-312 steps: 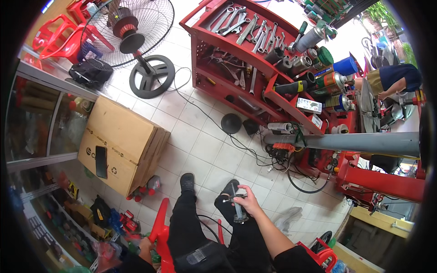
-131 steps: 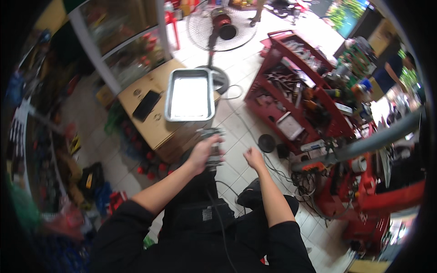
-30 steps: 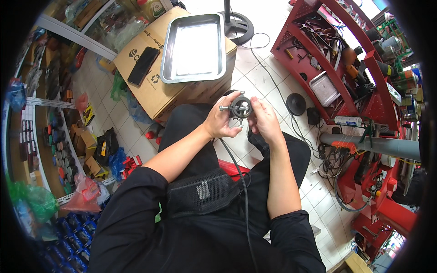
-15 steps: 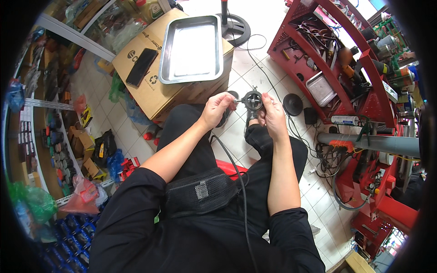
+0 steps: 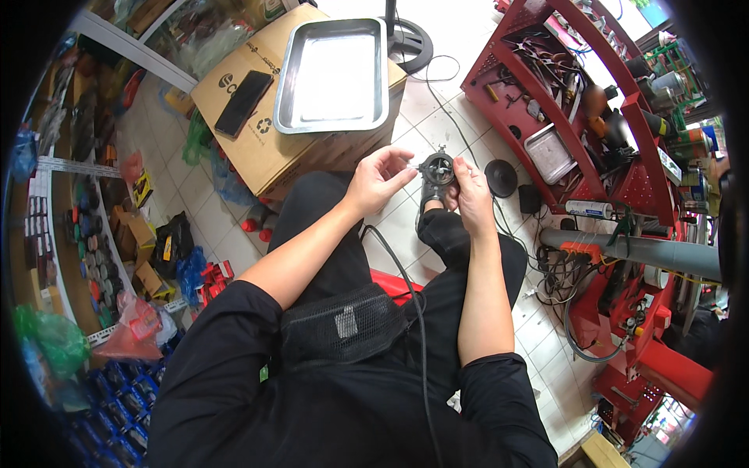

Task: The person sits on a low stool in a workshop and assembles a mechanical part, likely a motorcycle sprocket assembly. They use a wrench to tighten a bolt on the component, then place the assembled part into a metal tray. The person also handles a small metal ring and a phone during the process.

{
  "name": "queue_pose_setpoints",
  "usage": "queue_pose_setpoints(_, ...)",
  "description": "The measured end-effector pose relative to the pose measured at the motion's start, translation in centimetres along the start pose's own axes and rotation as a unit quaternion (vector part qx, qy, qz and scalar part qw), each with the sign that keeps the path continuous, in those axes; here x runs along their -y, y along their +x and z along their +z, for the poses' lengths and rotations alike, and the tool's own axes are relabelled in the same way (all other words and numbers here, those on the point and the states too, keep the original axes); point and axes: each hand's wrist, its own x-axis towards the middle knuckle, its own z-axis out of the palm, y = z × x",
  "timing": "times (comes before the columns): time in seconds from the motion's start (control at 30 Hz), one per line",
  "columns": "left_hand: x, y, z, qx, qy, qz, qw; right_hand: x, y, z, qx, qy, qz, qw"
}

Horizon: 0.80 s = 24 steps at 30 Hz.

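Observation:
My right hand (image 5: 472,187) grips a dark ring-shaped metal part (image 5: 438,170) by its right side, thumb at the rim and fingers curled behind. Silvery pieces show inside the ring, and a small fitting sticks up from its top. My left hand (image 5: 378,181) is at the part's left side, thumb and forefinger apart around a short pale stub there. Whether those fingertips touch the stub is too small to tell. The part is held over the floor in front of my knees, with my foot partly hidden beneath it.
A cardboard box (image 5: 234,74) ahead bears a metal tray (image 5: 285,101) and a black phone (image 5: 244,103). At right stand a red tool rack (image 5: 499,101), a black disc (image 5: 501,179) on the tiles and tangled cables (image 5: 558,273). Stocked shelves (image 5: 58,168) line the left. A black cable (image 5: 421,335) crosses my lap.
My left thumb and forefinger have spread from a closed pinch at the part's left side. The part has shifted slightly right, still in my right hand.

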Motion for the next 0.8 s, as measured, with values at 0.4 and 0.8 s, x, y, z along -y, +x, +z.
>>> queue_pose_setpoints(0.4,-0.4,-0.3,0.0,0.029,0.036,0.005,0.999,-0.6,0.2,0.0,0.013,0.003,-0.009,1.000)
queue_pose_setpoints(0.8,-1.0,-0.1,-0.7,0.035,0.087,-0.050,0.994,-1.0,0.4,-0.1,-0.011,0.005,0.016,1.000)
